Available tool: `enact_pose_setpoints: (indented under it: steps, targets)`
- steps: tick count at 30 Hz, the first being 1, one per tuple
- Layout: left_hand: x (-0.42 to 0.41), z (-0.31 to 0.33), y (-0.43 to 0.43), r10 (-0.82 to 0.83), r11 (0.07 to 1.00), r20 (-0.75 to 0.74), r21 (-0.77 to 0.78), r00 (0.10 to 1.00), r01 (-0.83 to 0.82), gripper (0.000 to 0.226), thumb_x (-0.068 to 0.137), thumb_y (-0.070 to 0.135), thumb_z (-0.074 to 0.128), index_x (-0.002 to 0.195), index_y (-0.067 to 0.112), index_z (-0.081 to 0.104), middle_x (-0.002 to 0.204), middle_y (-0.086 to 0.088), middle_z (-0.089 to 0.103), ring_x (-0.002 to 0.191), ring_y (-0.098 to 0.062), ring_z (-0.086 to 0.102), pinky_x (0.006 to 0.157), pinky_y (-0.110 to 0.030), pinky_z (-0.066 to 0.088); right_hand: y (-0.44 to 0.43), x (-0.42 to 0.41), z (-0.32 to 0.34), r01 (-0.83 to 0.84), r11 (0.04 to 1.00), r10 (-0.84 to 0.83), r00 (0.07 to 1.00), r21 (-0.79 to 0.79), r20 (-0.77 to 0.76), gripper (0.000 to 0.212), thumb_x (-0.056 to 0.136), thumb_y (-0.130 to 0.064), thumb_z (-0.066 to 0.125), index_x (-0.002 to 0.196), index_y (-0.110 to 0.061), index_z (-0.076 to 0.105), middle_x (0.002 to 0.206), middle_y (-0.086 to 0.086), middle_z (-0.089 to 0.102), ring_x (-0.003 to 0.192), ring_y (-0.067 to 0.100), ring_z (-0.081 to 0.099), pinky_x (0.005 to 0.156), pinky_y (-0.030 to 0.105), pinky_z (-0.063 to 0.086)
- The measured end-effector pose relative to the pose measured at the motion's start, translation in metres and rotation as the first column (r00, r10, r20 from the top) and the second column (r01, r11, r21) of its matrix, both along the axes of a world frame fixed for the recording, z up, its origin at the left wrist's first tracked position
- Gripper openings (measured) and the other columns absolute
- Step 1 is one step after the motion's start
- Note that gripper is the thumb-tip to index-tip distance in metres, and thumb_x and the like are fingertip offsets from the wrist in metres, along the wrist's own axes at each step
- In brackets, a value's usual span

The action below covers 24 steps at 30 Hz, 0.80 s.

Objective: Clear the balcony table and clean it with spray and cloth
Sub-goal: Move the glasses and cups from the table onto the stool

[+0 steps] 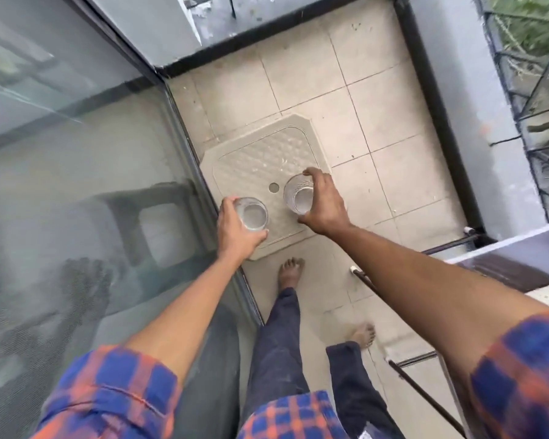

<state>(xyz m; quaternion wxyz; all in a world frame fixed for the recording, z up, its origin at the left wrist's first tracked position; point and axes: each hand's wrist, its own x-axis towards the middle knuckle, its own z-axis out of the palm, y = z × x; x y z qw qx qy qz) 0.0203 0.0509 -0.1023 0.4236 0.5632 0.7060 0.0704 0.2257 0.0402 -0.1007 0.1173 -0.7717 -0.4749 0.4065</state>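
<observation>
left hand (235,231) gripping 1 clear round drinking glass (253,216) | right hand (324,202) gripping a 2nd clear patterned glass (299,198) | both over the beige square plastic table (254,160)

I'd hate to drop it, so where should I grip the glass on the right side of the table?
Round its side wall just under the rim, coming from the right, as the right hand does: the glass stands upright, round and open-topped, so thumb and fingers oppose across it.
</observation>
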Motion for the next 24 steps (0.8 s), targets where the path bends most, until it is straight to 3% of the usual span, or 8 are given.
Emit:
enact_pose_setpoints:
  steps: [4,8,12,15,18,20,24]
  targets:
    - [0.002,-0.002,-0.001,-0.042,0.999,-0.007,0.015,0.999,0.042,0.096,0.058,0.018,0.095,0.136,0.007,0.041,0.138,-0.012,0.049,0.127,-0.032,0.049,0.109,-0.043,0.040,-0.004,-0.006,-0.008,-0.026,1.000,0.026,1.000,-0.001,0.017,0.090,0.068,-0.008,0.079,0.144,-0.028,0.034,0.136,0.008,0.042,0.115,0.032,0.056,0.092,0.036,0.045]
    - [0.003,0.003,-0.001,-0.090,0.996,-0.003,0.006,0.996,0.090,0.097,0.060,0.019,0.094,0.141,0.012,0.041,0.143,-0.011,0.046,0.132,-0.032,0.045,0.113,-0.039,0.036,-0.008,-0.007,-0.003,-0.008,0.998,0.010,1.000,-0.059,0.029,0.096,0.068,0.006,0.062,0.148,-0.036,0.029,0.140,0.008,0.038,0.110,0.036,0.058,0.082,0.032,0.042]
    - [0.009,0.024,0.005,-0.082,0.993,-0.034,0.079,0.996,0.084,0.083,0.066,0.030,0.090,0.137,0.020,0.049,0.137,-0.007,0.049,0.129,-0.028,0.044,0.110,-0.040,0.036,-0.007,-0.001,0.017,0.134,0.982,-0.144,0.987,-0.137,-0.071,0.100,0.066,0.000,0.072,0.147,-0.041,0.028,0.136,0.004,0.039,0.107,0.027,0.058,0.081,0.031,0.048]
    - [0.026,0.056,0.017,-0.034,0.981,0.084,0.195,0.996,0.017,0.047,0.077,0.023,0.085,0.119,0.017,0.062,0.124,-0.006,0.059,0.120,-0.027,0.056,0.101,-0.032,0.044,-0.006,0.011,0.051,0.259,0.955,-0.277,0.952,-0.141,-0.130,0.066,0.070,-0.019,0.080,0.129,-0.034,0.055,0.122,0.001,0.056,0.105,0.024,0.062,0.092,0.038,0.051]
    - [0.056,0.101,0.028,-0.059,0.968,0.248,0.251,0.967,-0.006,0.016,0.089,0.016,0.075,0.102,0.019,0.066,0.103,0.002,0.070,0.095,-0.010,0.069,0.076,-0.017,0.053,-0.016,0.031,0.103,0.357,0.930,-0.368,0.910,-0.091,-0.191,0.022,0.078,-0.029,0.076,0.099,-0.031,0.068,0.087,-0.007,0.070,0.088,0.017,0.067,0.079,0.032,0.052]
    - [0.075,0.127,0.037,-0.102,0.964,0.320,0.264,0.942,0.015,0.008,0.092,0.016,0.071,0.096,0.021,0.067,0.090,0.011,0.071,0.077,0.005,0.067,0.074,-0.026,0.058,-0.019,0.039,0.140,0.381,0.924,-0.378,0.906,-0.026,-0.189,0.016,0.079,-0.035,0.075,0.093,-0.032,0.069,0.079,-0.008,0.070,0.084,0.014,0.068,0.078,0.031,0.052]
    - [0.148,0.203,0.032,-0.312,0.920,0.454,0.364,0.834,0.146,0.015,0.092,0.018,0.069,0.088,0.033,0.067,0.084,0.007,0.071,0.076,-0.009,0.067,0.075,-0.032,0.056,-0.060,0.082,0.241,0.498,0.850,-0.473,0.865,0.174,-0.166,0.018,0.079,-0.042,0.074,0.094,-0.033,0.069,0.074,-0.014,0.068,0.077,0.007,0.065,0.074,0.030,0.052]
